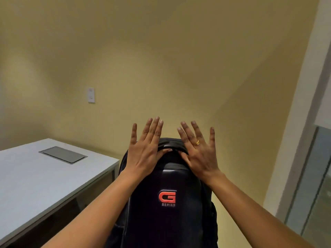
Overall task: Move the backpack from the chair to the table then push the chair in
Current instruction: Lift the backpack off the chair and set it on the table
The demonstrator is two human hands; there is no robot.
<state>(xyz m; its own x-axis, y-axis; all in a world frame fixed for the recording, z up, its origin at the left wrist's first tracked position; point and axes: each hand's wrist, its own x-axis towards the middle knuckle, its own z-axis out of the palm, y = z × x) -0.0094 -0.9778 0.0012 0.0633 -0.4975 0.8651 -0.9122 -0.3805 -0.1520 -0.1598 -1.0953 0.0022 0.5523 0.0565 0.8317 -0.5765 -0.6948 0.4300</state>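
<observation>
A black backpack [166, 217] with a red "G Series" logo stands upright in front of me, low in the middle of the view. My left hand [146, 153] and my right hand [199, 153] are both at its top, fingers spread wide, thumbs resting on the top handle area. Neither hand closes around anything. The white table [26, 176] lies to the left of the backpack. The chair is hidden from view under the backpack.
A grey cable hatch [63, 154] is set into the tabletop. A white wall switch [91, 95] hangs on the beige wall behind. A glass partition with a pale frame [304, 158] runs along the right side.
</observation>
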